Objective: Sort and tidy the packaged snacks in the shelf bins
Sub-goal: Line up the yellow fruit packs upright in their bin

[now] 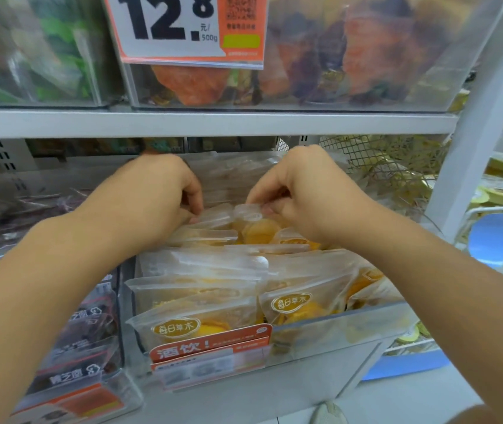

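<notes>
Both your hands are deep in the clear bin [375, 319] on the lower shelf, the one packed with translucent pouches of yellow dried fruit [201, 313]. Your left hand [164, 191] has fingers curled down onto the top edges of the pouches at the back left of the bin; the fingertips are hidden behind the hand, so you can't tell if it's actually pinching a pouch or just pressing. Your right hand [302, 194] pinches the clear top flap of one back pouch [248, 211], thumb and fingers closed on it. The pouches stand in rows front to back, the front ones tilted with logos facing you. An orange label strip [210, 347] is clipped to the bin's front wall. Dark snack packs [88, 338] fill the bin to the left. Above the white shelf rail [213, 123], a 12.8 price tag [183, 26] hangs on an upper bin.
</notes>
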